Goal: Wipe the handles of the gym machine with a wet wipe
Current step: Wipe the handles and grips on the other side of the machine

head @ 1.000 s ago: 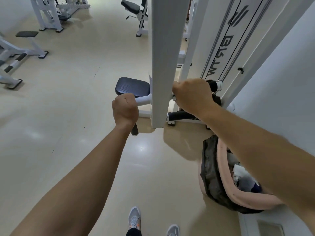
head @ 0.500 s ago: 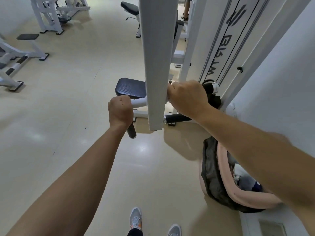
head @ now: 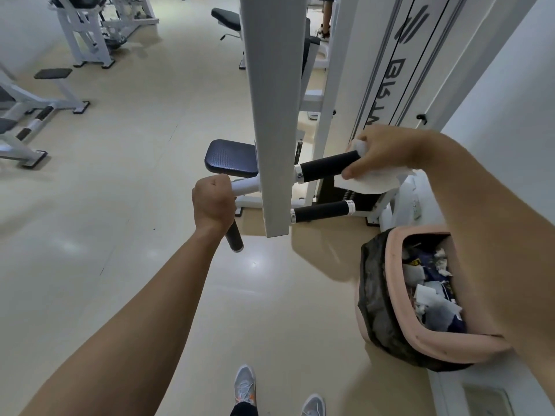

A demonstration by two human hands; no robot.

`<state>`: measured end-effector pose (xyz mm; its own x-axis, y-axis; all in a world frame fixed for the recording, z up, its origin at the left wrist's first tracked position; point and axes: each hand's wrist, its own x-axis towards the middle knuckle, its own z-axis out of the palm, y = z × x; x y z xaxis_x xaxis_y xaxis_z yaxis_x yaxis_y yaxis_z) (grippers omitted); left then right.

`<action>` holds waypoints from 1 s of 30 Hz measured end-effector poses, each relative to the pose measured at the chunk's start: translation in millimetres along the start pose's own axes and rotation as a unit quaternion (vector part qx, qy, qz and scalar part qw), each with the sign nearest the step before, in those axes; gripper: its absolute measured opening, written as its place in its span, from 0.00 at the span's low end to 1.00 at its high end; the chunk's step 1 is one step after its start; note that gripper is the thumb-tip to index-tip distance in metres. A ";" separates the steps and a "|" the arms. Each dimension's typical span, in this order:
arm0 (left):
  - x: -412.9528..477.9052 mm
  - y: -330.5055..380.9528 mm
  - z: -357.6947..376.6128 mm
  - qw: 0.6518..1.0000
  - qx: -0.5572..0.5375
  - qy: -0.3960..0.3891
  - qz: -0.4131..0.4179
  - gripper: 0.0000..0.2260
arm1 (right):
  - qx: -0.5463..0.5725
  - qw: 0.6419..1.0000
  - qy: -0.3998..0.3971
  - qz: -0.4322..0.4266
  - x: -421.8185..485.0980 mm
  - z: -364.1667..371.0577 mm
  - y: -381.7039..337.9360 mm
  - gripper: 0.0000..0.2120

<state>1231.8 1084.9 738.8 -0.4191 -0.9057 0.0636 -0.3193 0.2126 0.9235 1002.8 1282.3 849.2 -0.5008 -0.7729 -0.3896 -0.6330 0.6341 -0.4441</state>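
A white upright bar [head: 271,115] of the gym machine hangs in front of me with black foam handles on both sides. My left hand [head: 213,202] grips the left handle [head: 234,238], whose black end sticks out below my fist. My right hand [head: 380,148] holds a white wet wipe [head: 369,183] wrapped over the far end of the upper right handle [head: 326,166]; part of the wipe hangs loose below. A second black handle [head: 319,211] sits lower on the right, untouched.
A pink bin [head: 420,343] with a dark liner, full of used wipes and wrappers, stands at my right against the white wall. The machine's black seat pad [head: 229,157] lies behind the bar. Other white machines [head: 90,34] stand far left. My shoes [head: 244,385] show below.
My right hand has slid with the wipe from near the upright bar outward to the handle's far end, uncovering the black grip. The left hand keeps its grip.
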 end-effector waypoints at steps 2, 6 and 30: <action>-6.6 2.0 -1.4 1.000 -0.013 -0.015 -0.012 0.17 | 0.167 0.986 0.012 -0.005 -11.7 7.3 13.3 0.31; -19.7 3.3 0.3 1.000 0.014 0.009 -0.009 0.17 | 0.484 0.872 0.053 0.046 -34.9 47.5 24.3 0.16; -157.4 31.7 86.8 0.981 -0.058 -0.163 -0.092 0.04 | 0.720 0.687 0.081 0.058 -92.2 201.1 57.8 0.17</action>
<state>1213.8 1266.0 725.3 -0.6184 -0.7557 -0.2155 -0.3238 -0.0048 0.9461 1131.1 1395.0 697.2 -0.6320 -0.6338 -0.4460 0.5982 -0.0331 -0.8007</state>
